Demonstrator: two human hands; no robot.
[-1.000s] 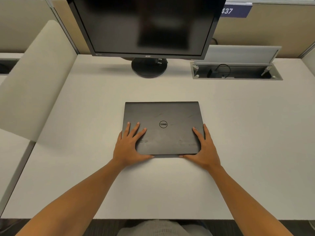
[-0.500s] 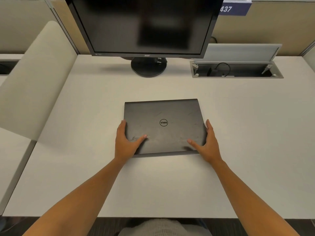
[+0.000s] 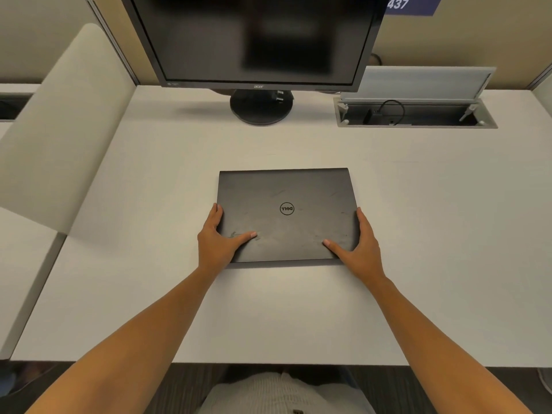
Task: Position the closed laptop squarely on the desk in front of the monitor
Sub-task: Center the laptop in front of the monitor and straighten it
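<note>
Beige, smooth and rounded at its top corner, a partition panel (image 3: 59,121) stands along the left edge of the matte white desk (image 3: 448,234). Further right, the left hand (image 3: 216,239) clasps the left side of the closed laptop (image 3: 286,198): fingers wrapped along the edge, thumb lying flat on the lid near the front corner. The laptop is a thin dark-grey slab with a scuffed, faintly streaked lid and a round logo at its centre. It lies flat on the desk, its edges roughly parallel to the desk's front edge, in front of the black monitor (image 3: 257,40), whose glossy screen is dark and whose round base (image 3: 261,110) sits well behind the laptop. The right hand (image 3: 363,245) mirrors the left, fingers along the right edge and thumb pressed on the lid. At the far right, a rectangular grey metal cable tray (image 3: 418,115) is sunk into the desk, its hinged lid raised, a black cable looped inside.
</note>
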